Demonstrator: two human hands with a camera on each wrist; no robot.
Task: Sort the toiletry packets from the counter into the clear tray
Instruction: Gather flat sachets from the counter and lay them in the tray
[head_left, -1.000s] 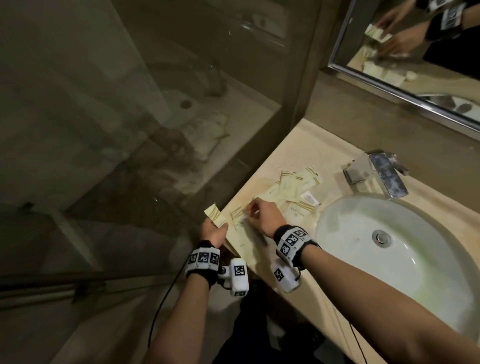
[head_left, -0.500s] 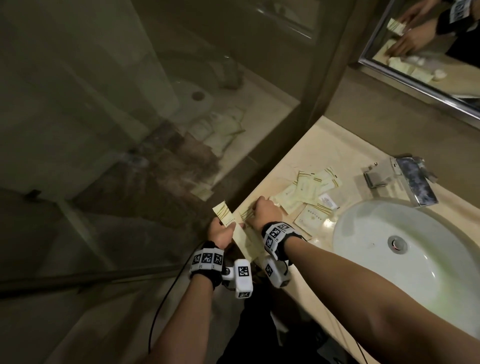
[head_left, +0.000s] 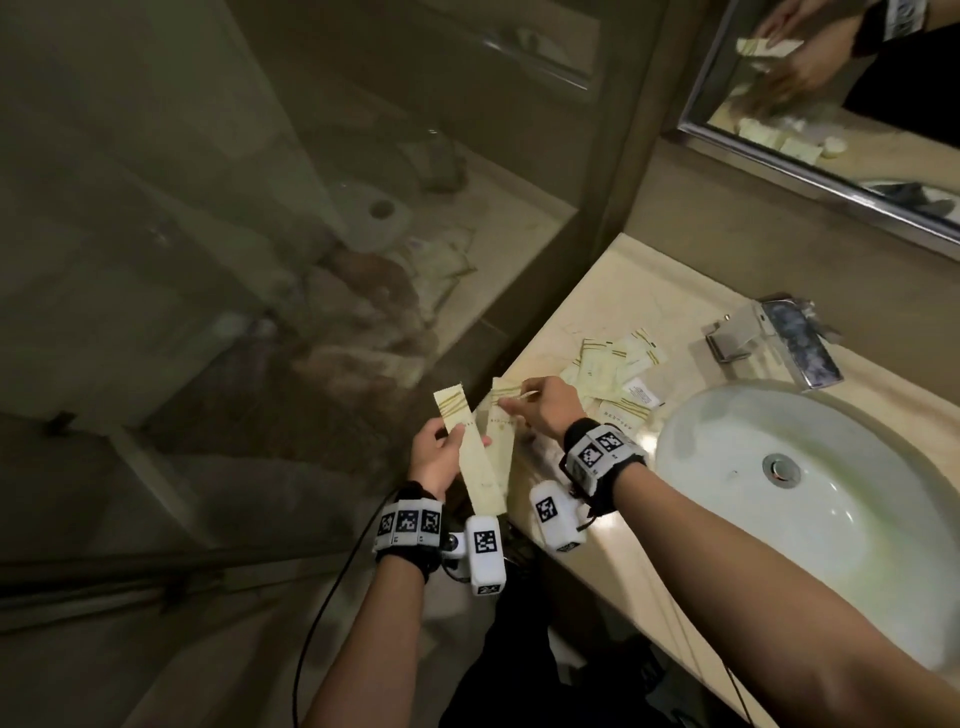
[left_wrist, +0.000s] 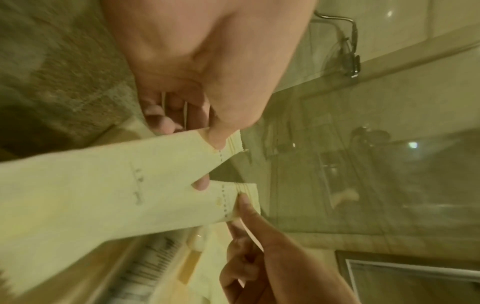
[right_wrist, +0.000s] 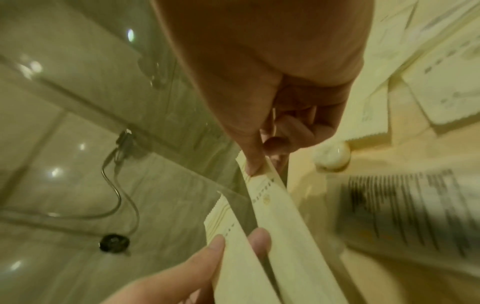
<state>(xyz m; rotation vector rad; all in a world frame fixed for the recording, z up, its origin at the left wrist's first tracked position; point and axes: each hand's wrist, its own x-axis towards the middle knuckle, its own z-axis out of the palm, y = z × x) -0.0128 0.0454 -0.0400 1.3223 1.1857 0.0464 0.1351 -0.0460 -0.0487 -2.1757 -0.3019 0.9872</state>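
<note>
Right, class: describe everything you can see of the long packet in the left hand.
The long packet is a pale yellow-green paper strip with a serrated top edge, thin gold lines and a dotted line below them, and small print. The left hand pinches it, thumb on its face, holding it raised beside the counter. Its lower part overlaps a second long packet, pinched by the right hand.

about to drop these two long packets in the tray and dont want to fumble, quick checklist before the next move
1. Left hand grips its long packet: ok, thumb on its face.
2. Right hand pinches the second long packet at its top: ok.
3. The two packets apart: ok at the tops; lower ends overlap.
4. Clear tray located: cannot tell, no view shows it plainly.
5. Loose packets left on the counter: not ok, several remain.
</note>
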